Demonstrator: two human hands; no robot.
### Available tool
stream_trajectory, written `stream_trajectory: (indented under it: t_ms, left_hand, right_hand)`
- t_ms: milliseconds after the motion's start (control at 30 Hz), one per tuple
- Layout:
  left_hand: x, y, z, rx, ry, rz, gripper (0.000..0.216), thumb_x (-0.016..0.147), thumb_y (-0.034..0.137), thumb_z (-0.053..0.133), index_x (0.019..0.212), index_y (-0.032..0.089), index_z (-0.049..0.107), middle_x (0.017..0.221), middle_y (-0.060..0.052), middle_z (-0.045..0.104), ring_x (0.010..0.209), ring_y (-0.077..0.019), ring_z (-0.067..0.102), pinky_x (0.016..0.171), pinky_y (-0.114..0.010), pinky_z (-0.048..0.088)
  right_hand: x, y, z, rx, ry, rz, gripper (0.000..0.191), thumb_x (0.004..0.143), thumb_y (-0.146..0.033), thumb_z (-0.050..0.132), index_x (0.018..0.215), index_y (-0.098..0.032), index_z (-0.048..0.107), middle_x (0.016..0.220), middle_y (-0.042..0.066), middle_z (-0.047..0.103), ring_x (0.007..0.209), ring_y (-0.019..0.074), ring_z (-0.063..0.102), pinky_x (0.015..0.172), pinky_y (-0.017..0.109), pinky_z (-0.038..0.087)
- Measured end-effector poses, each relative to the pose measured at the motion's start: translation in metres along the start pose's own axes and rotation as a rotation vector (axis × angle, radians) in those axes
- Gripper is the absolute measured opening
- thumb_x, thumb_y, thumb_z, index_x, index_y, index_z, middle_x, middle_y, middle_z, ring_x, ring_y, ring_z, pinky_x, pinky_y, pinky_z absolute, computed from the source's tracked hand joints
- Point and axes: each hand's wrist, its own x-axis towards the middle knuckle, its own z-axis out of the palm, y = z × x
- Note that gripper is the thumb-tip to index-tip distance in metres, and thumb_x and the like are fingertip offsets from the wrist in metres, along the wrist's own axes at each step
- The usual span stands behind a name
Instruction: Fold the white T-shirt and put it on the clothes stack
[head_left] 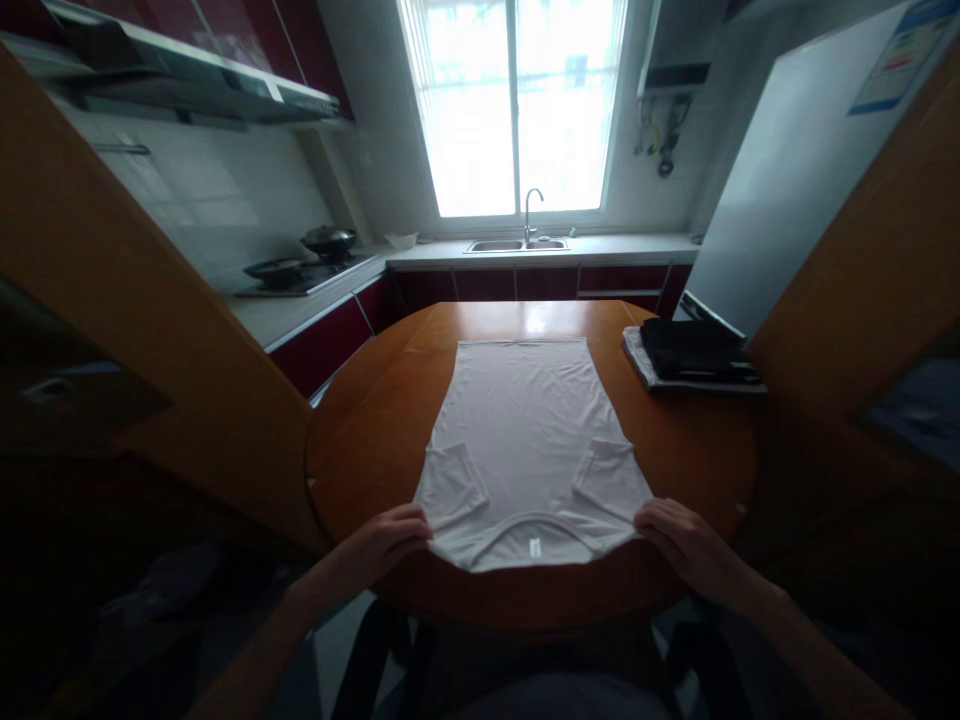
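Overall, a rounded wooden desk [360,430] extends beneath and beyond both grips. A pale fridge [795,170] stands beyond the right grip and further to the right; a bright window [472,110] lies far beyond the grips, in line with the gap between them. The white shirt [529,420] is spread flat on the desk, its body beyond the grips, hem at the far end, neckline on the near side between them. A folded stack, dark cloth [697,345] over pale cloth [636,358], rests on the desk beyond the right grip, near the shirt but apart from it. The sleeves are turned inward over the body: one sleeve [452,485] just beyond the left grip, the other sleeve [606,475] just beyond the right. The left grip [394,538] has its fingers drawn together on one shoulder edge; the right grip [675,530] similarly pinches the opposite shoulder edge. A small label [535,547] shows inside the neckline, between the grips.
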Motion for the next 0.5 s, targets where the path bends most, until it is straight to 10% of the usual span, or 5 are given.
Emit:
stream_trajectory:
  t_ms: [200,500]
  left_hand:
    - [0.019,0.004,-0.037,-0.175,-0.158,-0.133,0.033,0.099,0.043,0.057,0.084,0.015,0.067,0.084,-0.003,0.062,0.078,-0.0156,0.055,0.07,-0.023,0.043]
    - [0.14,-0.066,-0.111,-0.272,-0.134,-0.182,0.045,0.086,0.056,0.067,0.085,0.011,0.074,0.072,-0.002,0.062,0.067,-0.0135,0.049,0.061,-0.022,0.037]
  right_hand:
    - [0.024,-0.003,-0.013,0.124,0.075,0.131,0.026,0.105,-0.035,0.044,0.095,-0.022,0.064,0.09,0.005,0.072,0.081,0.0198,0.066,0.076,0.028,0.049]
    - [0.169,0.079,-0.024,0.141,0.152,0.15,0.024,0.093,-0.035,0.049,0.078,-0.019,0.059,0.072,0.001,0.062,0.07,0.0167,0.056,0.066,0.026,0.043]
